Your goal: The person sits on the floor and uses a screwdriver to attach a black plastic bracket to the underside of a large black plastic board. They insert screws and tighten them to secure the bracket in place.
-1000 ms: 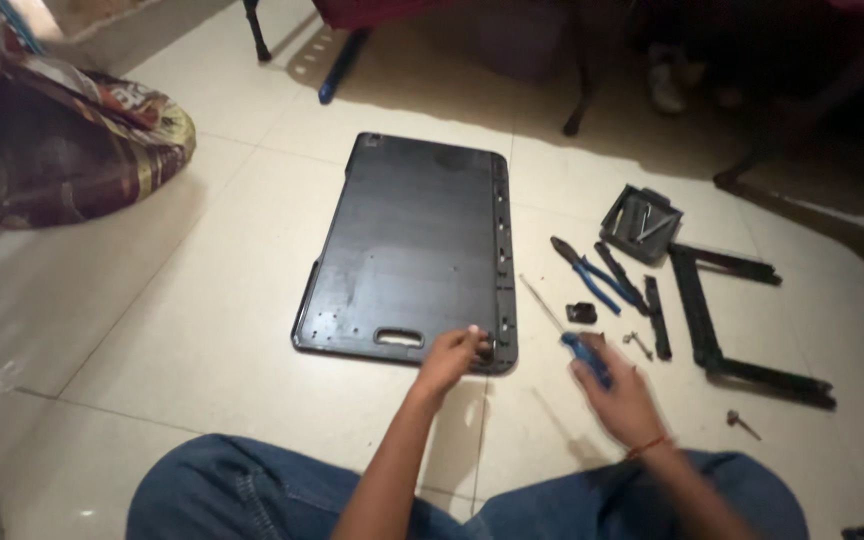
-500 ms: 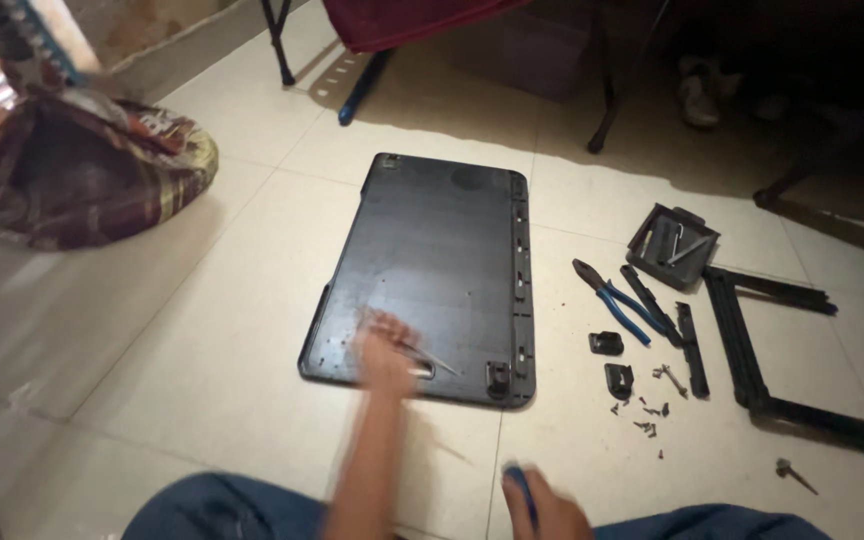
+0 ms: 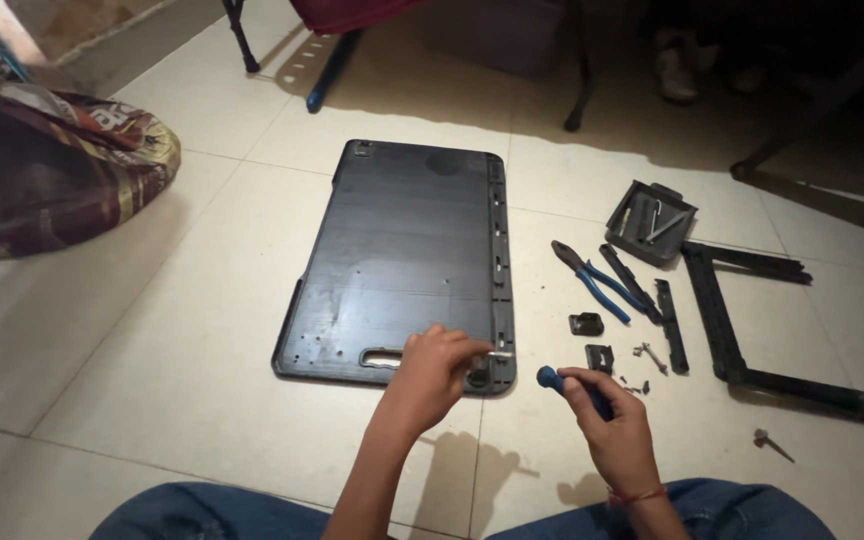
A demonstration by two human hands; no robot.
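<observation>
Pinching a thin metal rod [image 3: 497, 353] on black panel [image 3: 402, 250], left hand [image 3: 432, 375], right hand [image 3: 607, 420] gripping blue-handled screwdriver [image 3: 567, 388], pliers [image 3: 597, 280] nearby

The right hand [image 3: 607, 425] hides most of the blue-handled screwdriver [image 3: 552, 378]. The patterned cloth bundle [image 3: 47, 165] is cut off at the left edge. The small fasteners [image 3: 642, 352] near the brackets are too tiny to identify.

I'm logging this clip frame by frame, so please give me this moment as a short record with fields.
Setting: pale tiled floor, person seated
Left hand: on the near edge of a flat black panel, fingers pinching a thin metal shaft
Right hand: gripping a blue-handled tool
Right of panel: blue-handled pliers, black frame pieces, small black tray, loose screws
Far left: patterned cloth bundle
</observation>
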